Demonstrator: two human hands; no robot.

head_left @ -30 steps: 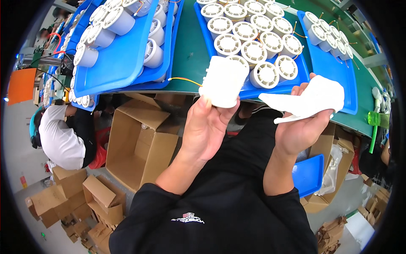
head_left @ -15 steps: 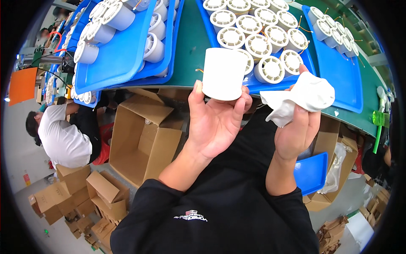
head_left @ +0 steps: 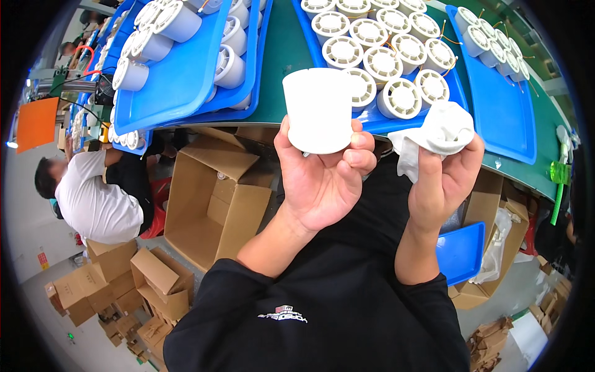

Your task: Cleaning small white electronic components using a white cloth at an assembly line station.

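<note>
My left hand point(head_left: 323, 186) is closed around the lower end of a white cylindrical housing point(head_left: 317, 111), which is held up with its smooth side facing me. A crumpled white cloth point(head_left: 445, 129) is pinched in my right hand point(head_left: 443, 183), to the right of the housing and apart from it. Just beyond both hands, several similar white housings point(head_left: 400, 98) with slotted round tops and thin orange wires stand in a blue tray point(head_left: 455, 87). What lies on the housing's far side is hidden.
Stacked blue trays point(head_left: 167, 108) with white housings rest at the left of the green table point(head_left: 282, 62). Another blue tray point(head_left: 505, 118) is at the right. An open cardboard box point(head_left: 201, 217) stands below the table edge; a seated person point(head_left: 102, 195) is at far left.
The housing has turned and tilted slightly in my left hand, its wire now out of sight. My right hand has drawn its fingers in under the cloth and moved slightly down.
</note>
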